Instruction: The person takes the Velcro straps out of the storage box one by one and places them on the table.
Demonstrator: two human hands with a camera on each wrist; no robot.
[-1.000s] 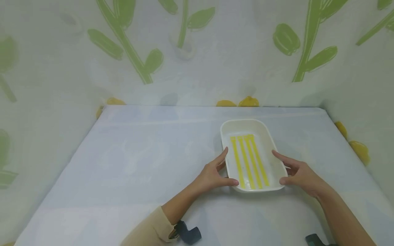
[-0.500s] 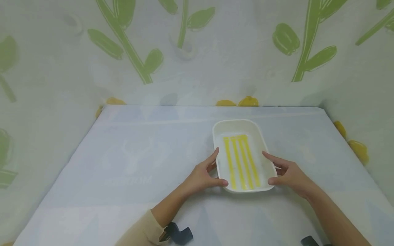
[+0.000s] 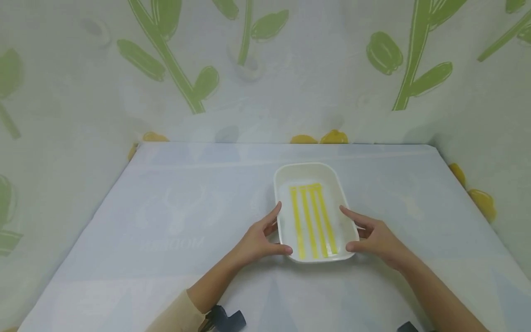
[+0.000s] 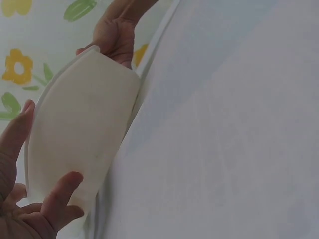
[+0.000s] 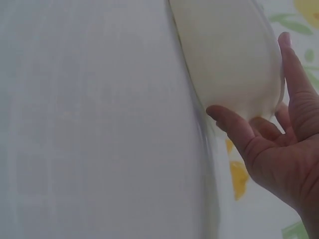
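A white rectangular tray (image 3: 310, 173) with rounded corners lies in front of me, its long side running away from me. Several yellow stripes (image 3: 313, 221) run along its floor and meet a short cross stripe at the far end. My left hand (image 3: 257, 242) holds the near left corner, thumb over the rim and fingers along the outer side. On the opposite corner my right hand (image 3: 379, 240) grips in the same manner. Both wrist views show the tray's pale outer wall (image 4: 84, 114) close to the tabletop; whether its base touches is unclear.
A pale blue and white cloth (image 3: 145, 221) covers the tabletop. Behind it and at both sides stand light walls (image 3: 315, 69) printed with green leaves and yellow flowers. A dark wrist strap (image 3: 226, 320) sits on the left forearm.
Both hands have moved left together, carrying the tray with them and slightly towards me. Their hold on its two near corners looks the same.
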